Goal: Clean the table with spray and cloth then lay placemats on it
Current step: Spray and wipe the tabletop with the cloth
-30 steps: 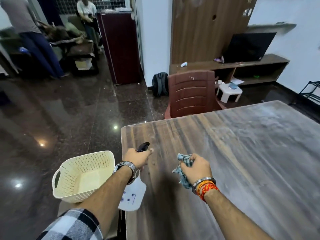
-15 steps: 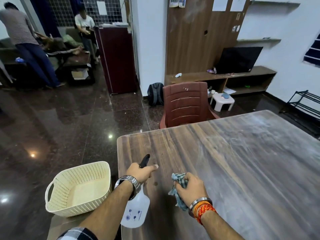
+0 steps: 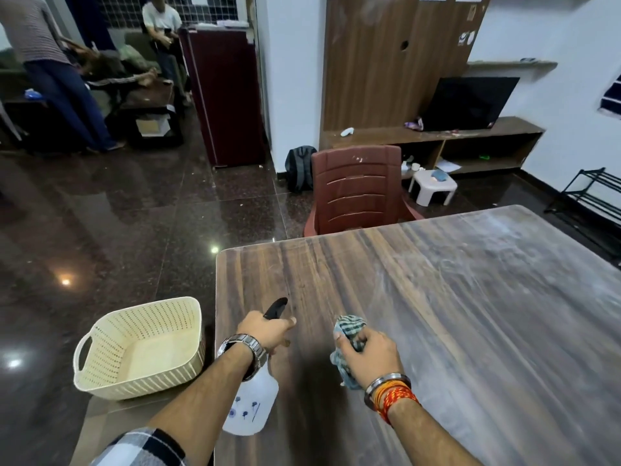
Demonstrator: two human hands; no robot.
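Observation:
My left hand (image 3: 265, 331) grips a white spray bottle (image 3: 250, 408) with a black nozzle, held over the near left part of the wooden table (image 3: 453, 314). The nozzle points away from me across the table. My right hand (image 3: 366, 353) is closed on a crumpled green checked cloth (image 3: 349, 327), just above the table surface to the right of the bottle. The table top looks dusty and streaked, mostly on its right half. No placemats are in view.
A cream plastic basket (image 3: 141, 351) sits on a low surface left of the table. A brown plastic chair (image 3: 356, 190) stands at the table's far edge. Two people (image 3: 50, 62) are far back left, near a maroon fridge (image 3: 221, 95).
The view has tilted up, so the table and both hands sit lower in frame. Both hands keep their holds on bottle and cloth.

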